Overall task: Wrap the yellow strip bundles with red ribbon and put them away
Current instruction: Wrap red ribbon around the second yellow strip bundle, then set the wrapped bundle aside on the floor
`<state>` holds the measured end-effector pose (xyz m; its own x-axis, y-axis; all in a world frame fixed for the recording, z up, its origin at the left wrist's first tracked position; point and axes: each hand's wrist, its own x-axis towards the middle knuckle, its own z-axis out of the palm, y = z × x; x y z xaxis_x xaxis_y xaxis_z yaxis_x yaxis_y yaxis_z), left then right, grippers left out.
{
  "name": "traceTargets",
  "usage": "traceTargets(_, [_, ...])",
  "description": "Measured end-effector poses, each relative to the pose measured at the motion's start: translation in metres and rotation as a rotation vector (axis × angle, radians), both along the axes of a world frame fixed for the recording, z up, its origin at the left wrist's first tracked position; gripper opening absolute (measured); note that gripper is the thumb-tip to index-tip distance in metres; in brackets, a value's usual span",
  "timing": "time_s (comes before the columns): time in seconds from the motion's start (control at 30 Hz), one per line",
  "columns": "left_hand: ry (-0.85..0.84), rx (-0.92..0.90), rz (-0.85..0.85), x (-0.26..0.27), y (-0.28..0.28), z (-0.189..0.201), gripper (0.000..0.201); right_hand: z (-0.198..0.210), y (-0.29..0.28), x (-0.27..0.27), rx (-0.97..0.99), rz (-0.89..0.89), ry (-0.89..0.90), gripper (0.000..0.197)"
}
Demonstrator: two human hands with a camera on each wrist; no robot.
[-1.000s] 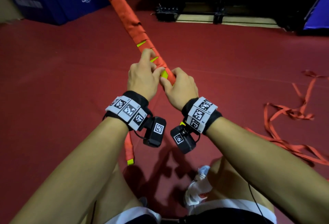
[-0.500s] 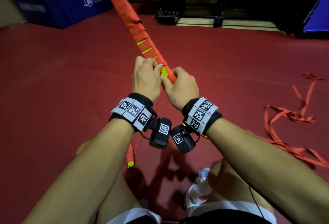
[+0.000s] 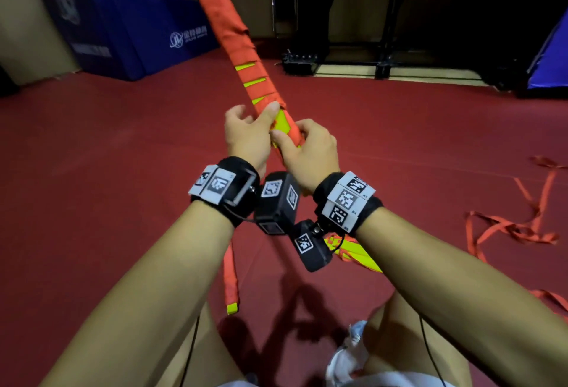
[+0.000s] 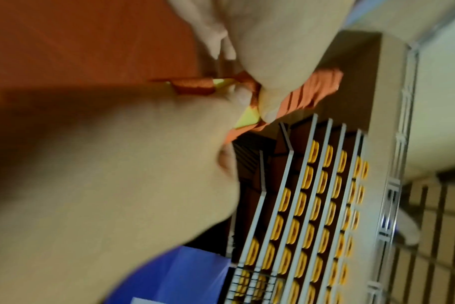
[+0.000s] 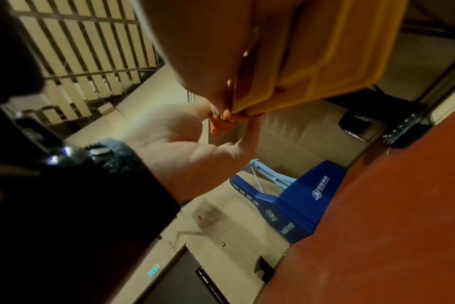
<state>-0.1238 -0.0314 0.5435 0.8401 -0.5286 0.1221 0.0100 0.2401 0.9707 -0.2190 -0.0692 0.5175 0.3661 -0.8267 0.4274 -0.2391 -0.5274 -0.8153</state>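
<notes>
Floor [image 3: 92, 202] of dark red fills most of the head view, beneath a seated person's bare forearms and knees. At far left a blue pad [image 3: 147, 33] with white lettering stands on it. A long bundle [image 3: 227, 24] rises from the middle of the view, up and to the left past the top edge, held off the floor. Red ribbon [image 3: 261, 91] is wound around it in overlapping turns, with slivers of yellow showing between the lower ones. A tangle [image 3: 510, 227] of more red ribbon lies on the floor at right, well apart from the hands. Both grips meet at the bundle's lower end, touching each other. The left grip [image 3: 246, 137] pinches the bundle, its thumb [image 3: 269, 111] pressed on the lowest turn of ribbon; the blurred left wrist view shows fingertips squeezing ribbon beside bare yellow. The right grip [image 3: 310, 153] is curled around the bundle just below, beside a bare yellow patch [image 3: 281, 121]. Black bands with white coded tags circle both wrists, each carrying a small black camera [image 3: 276, 202]. Below the left wrist shows a short ribbon-covered length [image 3: 230, 276] with a yellow tip; what it joins is hidden. Under the right wrist, yellow strips [image 3: 359, 253] crossed by thin red ribbon stick out.
</notes>
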Motion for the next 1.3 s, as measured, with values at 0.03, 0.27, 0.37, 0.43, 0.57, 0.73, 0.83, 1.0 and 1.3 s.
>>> traceTargets(0.03, [0.069,-0.058,-0.092,0.002,0.000,0.009,0.014,0.006,0.001,0.002,0.008,0.010,-0.018,0.029])
traceTargets(0.27, [0.055,-0.123,-0.112,0.009,0.022,0.053,0.013,0.048,0.017,0.014,0.209,0.169,-0.104,0.019])
traceTargets(0.37, [0.059,-0.117,-0.019,0.019,0.033,0.060,0.014,0.057,0.017,0.023,0.361,0.223,-0.147,0.037])
traceTargets(0.43, [0.069,-0.125,0.030,0.029,0.043,0.062,0.015,0.066,0.015,0.023,0.470,0.264,-0.231,0.021])
traceTargets(0.57, [0.060,-0.087,0.116,0.049,0.064,0.057,0.017,0.084,0.010,0.015,0.538,0.268,-0.270,0.012])
traceTargets(0.73, [-0.032,-0.001,0.213,0.070,0.080,0.051,0.012,0.100,0.005,0.013,0.540,0.234,-0.307,0.013])
traceTargets(0.83, [-0.074,0.010,0.188,0.077,0.081,0.054,0.013,0.110,-0.002,0.014,0.529,0.204,-0.345,0.013])
traceTargets(1.0, [-0.164,0.054,0.160,0.083,0.062,0.064,0.013,0.132,-0.026,0.018,0.521,0.124,-0.387,0.015])
traceTargets(1.3, [-0.078,0.169,0.131,0.124,0.008,0.026,0.011,0.099,-0.070,0.065,0.558,0.191,-0.206,0.009])
